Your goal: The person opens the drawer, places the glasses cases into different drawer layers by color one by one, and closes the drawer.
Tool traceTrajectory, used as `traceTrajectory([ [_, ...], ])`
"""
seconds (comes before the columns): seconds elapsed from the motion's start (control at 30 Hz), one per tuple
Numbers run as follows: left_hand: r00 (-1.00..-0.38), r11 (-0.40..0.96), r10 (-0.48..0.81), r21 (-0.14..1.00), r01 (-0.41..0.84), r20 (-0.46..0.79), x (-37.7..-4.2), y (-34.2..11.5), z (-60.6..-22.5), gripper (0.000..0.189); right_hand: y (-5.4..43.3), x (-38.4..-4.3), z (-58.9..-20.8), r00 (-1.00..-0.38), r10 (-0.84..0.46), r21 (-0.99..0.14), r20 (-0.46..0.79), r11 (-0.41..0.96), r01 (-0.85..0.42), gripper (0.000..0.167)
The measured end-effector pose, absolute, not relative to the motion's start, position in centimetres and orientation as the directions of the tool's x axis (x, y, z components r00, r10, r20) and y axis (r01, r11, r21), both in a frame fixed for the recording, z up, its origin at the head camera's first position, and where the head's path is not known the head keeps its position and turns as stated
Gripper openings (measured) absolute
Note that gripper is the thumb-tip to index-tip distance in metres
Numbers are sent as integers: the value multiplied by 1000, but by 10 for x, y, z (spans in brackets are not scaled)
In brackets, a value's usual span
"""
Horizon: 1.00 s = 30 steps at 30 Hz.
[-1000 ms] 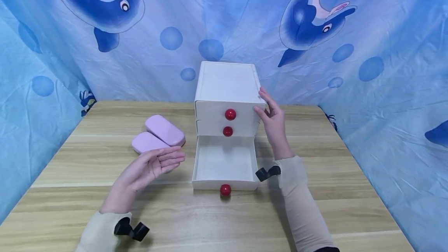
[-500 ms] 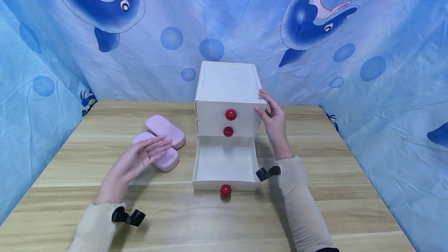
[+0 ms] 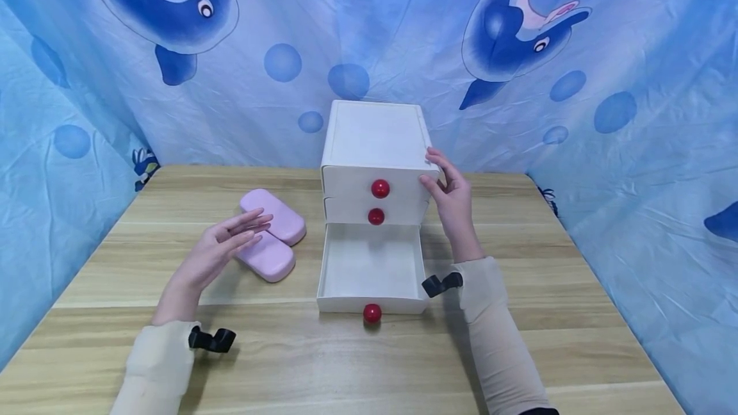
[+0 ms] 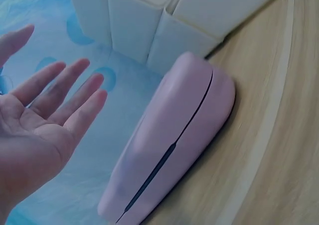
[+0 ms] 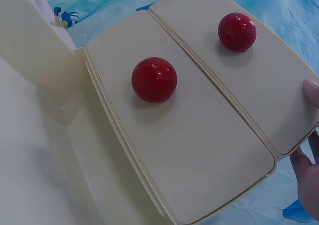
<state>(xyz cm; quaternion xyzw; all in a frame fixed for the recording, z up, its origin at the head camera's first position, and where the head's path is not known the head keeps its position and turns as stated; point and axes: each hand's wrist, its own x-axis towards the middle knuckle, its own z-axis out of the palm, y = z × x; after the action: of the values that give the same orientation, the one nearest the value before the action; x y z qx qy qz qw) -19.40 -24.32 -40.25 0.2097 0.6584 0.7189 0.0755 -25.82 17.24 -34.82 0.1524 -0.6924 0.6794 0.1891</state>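
Two pink glasses cases lie side by side at an angle on the table: a far case (image 3: 278, 215) and a near case (image 3: 270, 260). My left hand (image 3: 216, 250) hovers over the near one with fingers extended, holding nothing, and hides part of it. In the left wrist view, the seam and dark hinge line of a glasses case (image 4: 164, 135) show beside the hand. Right of the cases stands a white drawer cabinet (image 3: 377, 136). My right hand (image 3: 452, 200) grips its upper right front corner, thumb on the front face. The bottom drawer (image 3: 369, 268) is pulled out and bare inside.
The two upper drawers are closed, each with a red ball knob (image 5: 154, 79) on its front. Another red knob (image 3: 371, 313) sits on the pulled-out drawer. Behind the wooden table (image 3: 277, 351) hangs a blue dolphin-print cloth (image 3: 392, 31).
My left hand has moved left and away from the drawer, its palm turning downward over the near glasses case. My right hand stays on the cabinet corner.
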Motion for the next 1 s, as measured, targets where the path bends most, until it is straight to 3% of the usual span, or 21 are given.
traceTrajectory([
  [0.13,-910,21,354,971,237,215,-193,-248,-400,49,172,-259,-348,-881,45,-882,471,30,-471,42],
  [0.4,-893,-29,332,949,313,305,-194,-263,-403,51,172,-259,-349,-876,45,-877,480,15,-480,42],
  [1.0,-930,71,230,948,310,287,-199,-290,-424,59,171,-258,-349,-882,51,-883,468,11,-468,41],
])
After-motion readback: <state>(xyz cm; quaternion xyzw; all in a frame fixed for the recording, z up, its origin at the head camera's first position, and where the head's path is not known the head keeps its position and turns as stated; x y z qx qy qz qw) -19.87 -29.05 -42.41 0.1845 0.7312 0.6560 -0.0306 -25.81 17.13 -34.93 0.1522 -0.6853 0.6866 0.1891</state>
